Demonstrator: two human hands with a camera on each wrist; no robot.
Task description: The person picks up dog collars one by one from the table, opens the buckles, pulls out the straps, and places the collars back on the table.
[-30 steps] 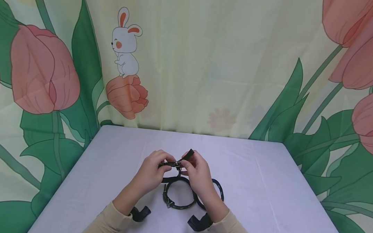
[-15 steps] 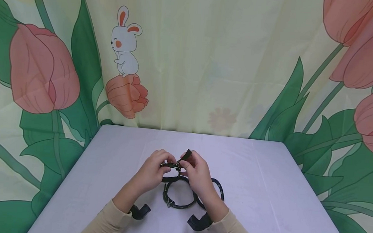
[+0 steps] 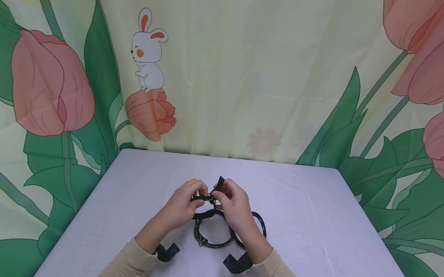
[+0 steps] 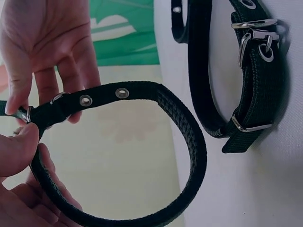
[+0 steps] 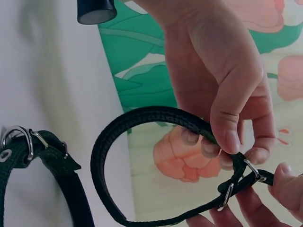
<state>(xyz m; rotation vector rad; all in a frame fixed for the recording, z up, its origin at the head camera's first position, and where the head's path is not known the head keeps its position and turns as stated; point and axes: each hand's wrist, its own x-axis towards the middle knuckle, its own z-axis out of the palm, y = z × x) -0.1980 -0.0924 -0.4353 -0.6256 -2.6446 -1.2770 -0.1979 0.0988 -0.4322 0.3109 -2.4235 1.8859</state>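
Both hands hold a dark collar with metal eyelets point(image 4: 165, 106) above the table. In the head view my left hand point(image 3: 182, 203) grips it from the left. The right wrist view shows the left thumb and fingers pinching the band beside the metal buckle point(image 5: 253, 170). My right hand point(image 3: 237, 207) pinches the strap's end point(image 3: 220, 182), which points up past its fingers; its thumb shows at the right edge of the right wrist view. The strap passes through the buckle and the rest of the collar hangs as a loop.
Two more dark collars, a left one point(image 3: 213, 246) and a right one point(image 3: 264, 227), lie side by side on the white table point(image 3: 315, 225). The right forearm partly covers the right one. Black wrist mounts point(image 3: 166, 252) hang below both sleeves. Behind stands a tulip-printed curtain point(image 3: 224, 93).
The strap's end has swung from slanting right to nearly upright and slightly left. Both hands keep their hold and have barely moved; the collars on the table stay put.
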